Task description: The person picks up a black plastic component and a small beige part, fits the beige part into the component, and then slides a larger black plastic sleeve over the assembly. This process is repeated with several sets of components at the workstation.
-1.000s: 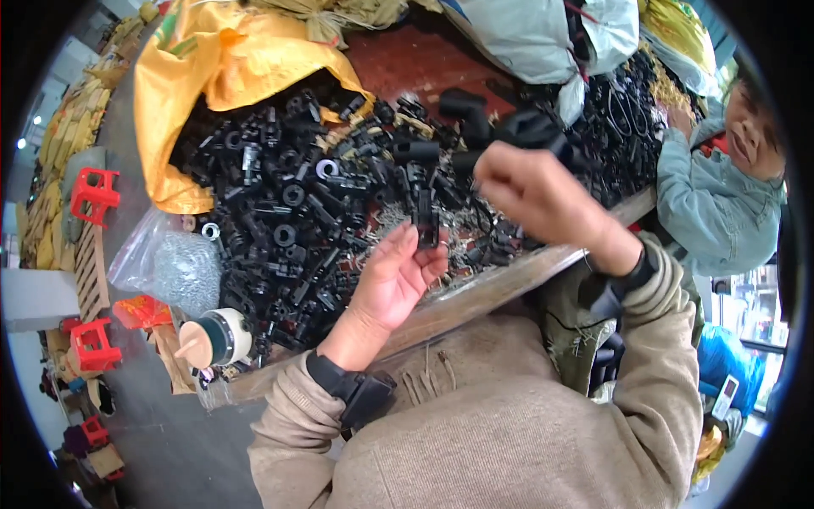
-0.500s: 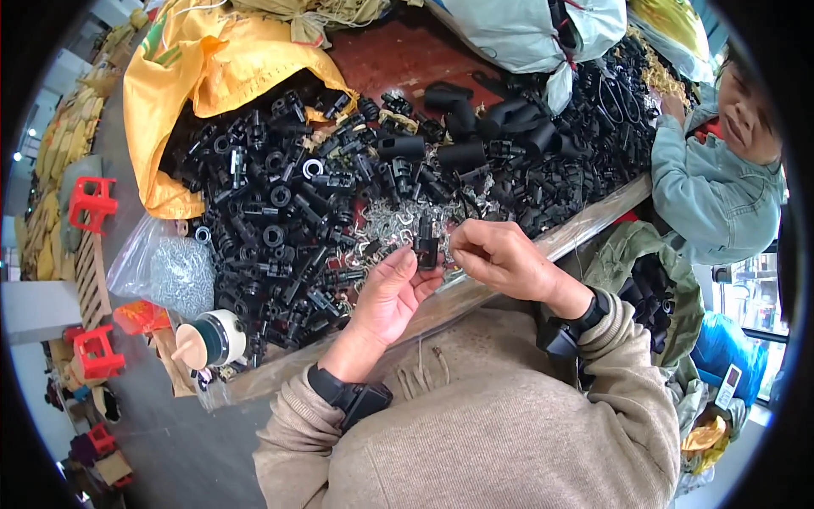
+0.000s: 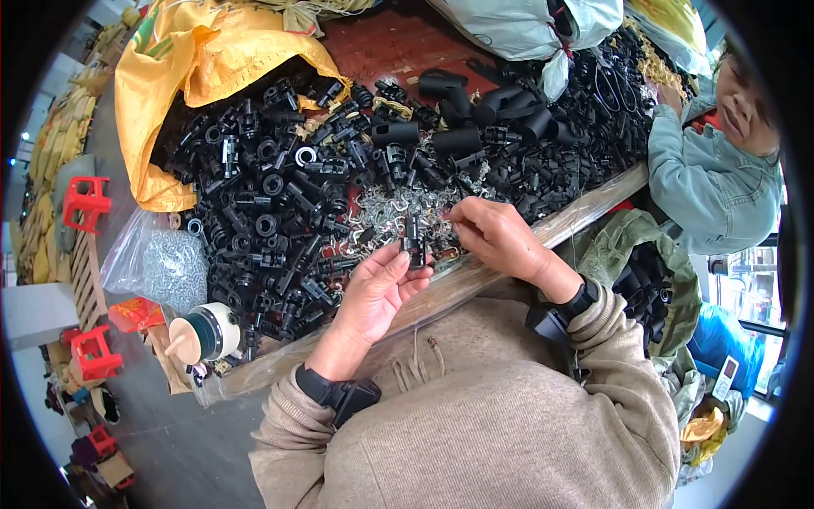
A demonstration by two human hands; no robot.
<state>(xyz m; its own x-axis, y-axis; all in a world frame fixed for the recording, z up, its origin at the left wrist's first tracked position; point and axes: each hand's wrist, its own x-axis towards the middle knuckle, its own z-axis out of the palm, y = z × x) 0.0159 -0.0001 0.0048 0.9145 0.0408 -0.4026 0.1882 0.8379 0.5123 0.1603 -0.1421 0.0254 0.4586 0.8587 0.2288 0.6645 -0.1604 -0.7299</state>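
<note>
My left hand (image 3: 373, 293) grips a small black plastic fitting (image 3: 414, 246) between thumb and fingers, over the near edge of the table. The fitting stands roughly upright, its narrower end up. To the right, my right hand (image 3: 500, 239) has its fingers curled together, thumb and forefinger pinched, apart from the fitting. Whether anything small is in that pinch is hidden. Just beyond both hands lies a heap of small bent metal pieces (image 3: 386, 212). A wide pile of black plastic parts (image 3: 271, 199) spreads to the left.
A wooden rail (image 3: 585, 204) edges the table. Nearby are a yellow sack (image 3: 254, 51), a clear bag of small metal pieces (image 3: 174, 267) and a cream container (image 3: 216, 331). Black tubes (image 3: 458, 140) lie farther back. Another person (image 3: 712, 195) is at the right. Red stools (image 3: 85, 204) stand left.
The fitting has come slightly nearer me and looks more upright. My right hand has shifted a little away from it. The whole view has moved slightly.
</note>
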